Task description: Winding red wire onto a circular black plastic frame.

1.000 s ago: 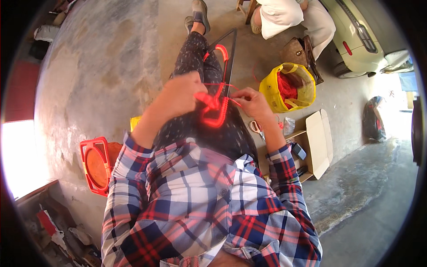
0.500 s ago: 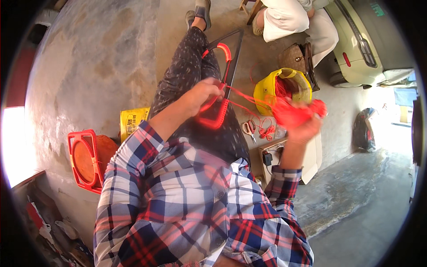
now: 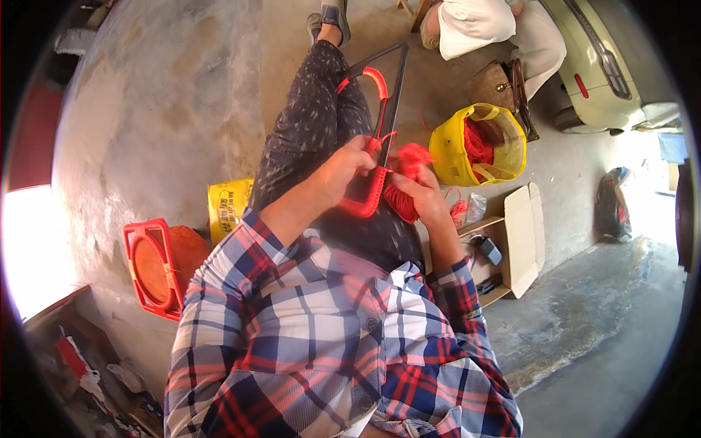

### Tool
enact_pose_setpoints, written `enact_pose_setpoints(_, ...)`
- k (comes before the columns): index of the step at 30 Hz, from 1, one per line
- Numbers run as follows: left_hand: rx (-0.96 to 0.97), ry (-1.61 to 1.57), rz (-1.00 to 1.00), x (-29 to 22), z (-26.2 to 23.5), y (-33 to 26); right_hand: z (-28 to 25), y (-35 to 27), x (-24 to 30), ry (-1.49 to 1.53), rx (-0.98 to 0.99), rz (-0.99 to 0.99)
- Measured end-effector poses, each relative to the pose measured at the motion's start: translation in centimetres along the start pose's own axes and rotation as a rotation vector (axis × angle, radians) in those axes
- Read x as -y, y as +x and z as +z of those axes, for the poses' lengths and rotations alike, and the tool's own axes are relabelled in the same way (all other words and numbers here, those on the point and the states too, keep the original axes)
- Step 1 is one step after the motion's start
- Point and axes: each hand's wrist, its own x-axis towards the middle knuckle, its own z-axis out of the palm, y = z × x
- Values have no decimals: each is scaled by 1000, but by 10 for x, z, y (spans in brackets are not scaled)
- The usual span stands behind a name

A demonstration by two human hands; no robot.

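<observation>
A dark rectangular frame [image 3: 399,82] leans over my lap, its near end and part of its sides wrapped tightly in red cord. My left hand [image 3: 349,169] is closed on the wrapped frame at its side, thumb pressed near the cord. Just to the right, my right hand [image 3: 425,196] grips a bundle of red cord [image 3: 401,204], with part of it bulging out above the fingers. A short strand shows between the two hands, close to the frame's right bar. Where exactly the strand passes round the bar is hidden by my fingers.
A yellow bucket [image 3: 447,162] holding more red cord stands beyond my right hand. Nearby are an open cardboard box [image 3: 524,241] and a brown handbag [image 3: 495,84]. A red-wrapped stool [image 3: 155,271] and a yellow bag [image 3: 225,208] lie left. A seated person [image 3: 478,25] and a car [image 3: 595,69] are at the far right.
My right hand has come in from the right with the cord bundle, up against the frame. The long strands stretched between my hands have shortened. My left hand stays on the frame.
</observation>
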Motion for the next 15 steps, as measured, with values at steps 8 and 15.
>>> enact_pose_setpoints(8, -34, -24, -64, 10, -5, 5, 10, -60, 91, 558, 84, -79)
enact_pose_setpoints(15, -44, 2, -30, 6, -14, 11, 49, -74, 106, 663, 98, -146)
